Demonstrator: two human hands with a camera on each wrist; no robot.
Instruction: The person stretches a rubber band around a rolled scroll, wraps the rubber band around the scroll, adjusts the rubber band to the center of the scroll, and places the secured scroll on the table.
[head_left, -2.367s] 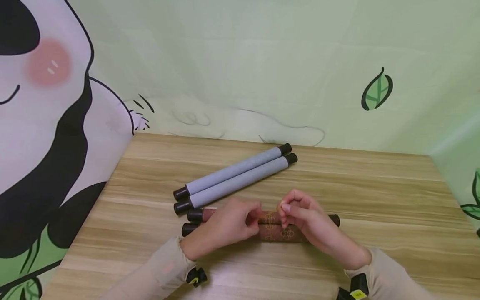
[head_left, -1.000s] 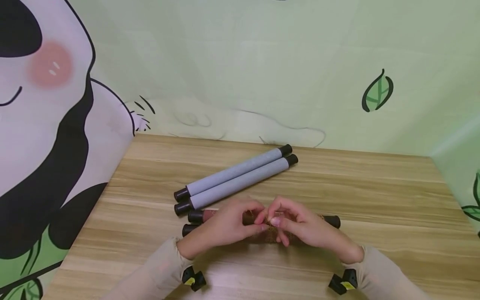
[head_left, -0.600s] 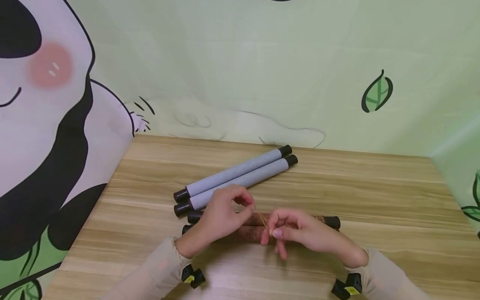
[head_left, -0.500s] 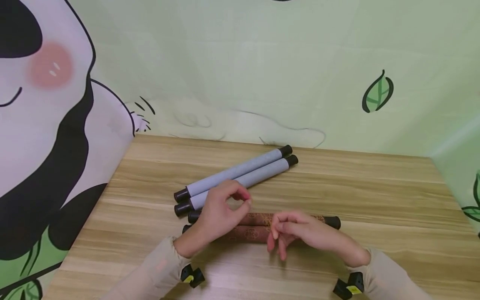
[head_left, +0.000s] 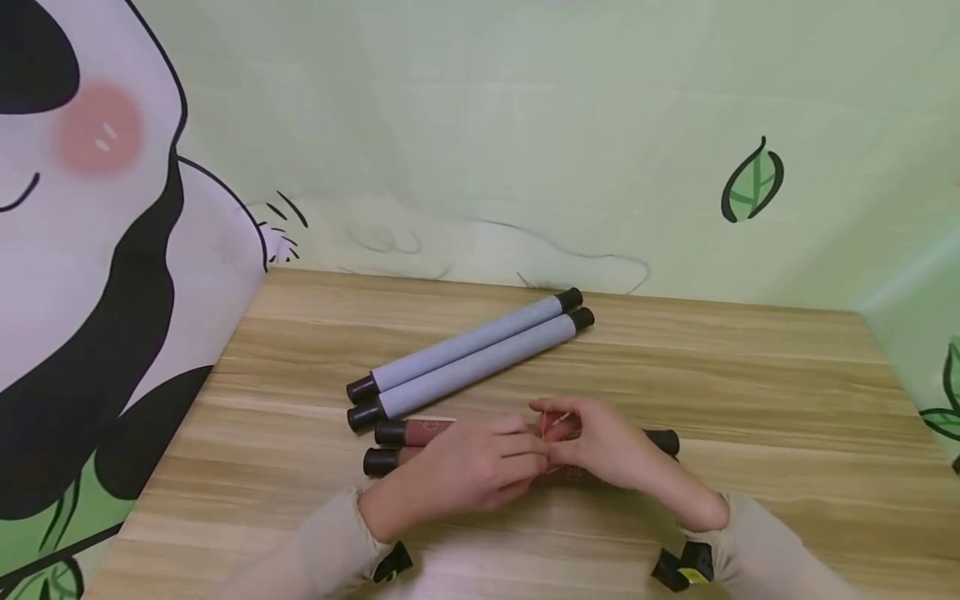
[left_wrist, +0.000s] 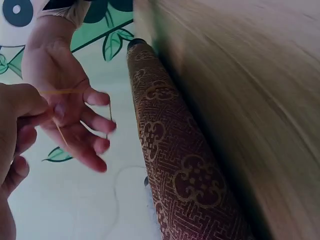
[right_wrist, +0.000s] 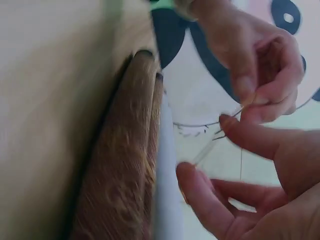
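In the left wrist view a thin orange band [left_wrist: 62, 92] is stretched between the hands. My left hand [head_left: 476, 462] pinches one part of it between thumb and fingertips; in the right wrist view the pinching left hand [right_wrist: 257, 65] shows clearly. The band loops round the spread fingers of my right hand [head_left: 611, 442], which is seen palm-on in the left wrist view. Both hands are above two dark red patterned rolls with black ends, lying side by side; the nearer roll [left_wrist: 172, 150] fills the middle of that view. The hands cover the rolls' middles in the head view.
Two grey-blue rolls [head_left: 480, 367] with black ends lie slanted, side by side, behind the red ones on the wooden table [head_left: 750, 400]. A pale green backdrop [head_left: 525, 125] with a printed panda and leaves stands behind and at the sides.
My left hand has come down from over the grey-blue rolls to meet the right and pinches the band. My right hand has turned, and its fingers have spread inside the band.
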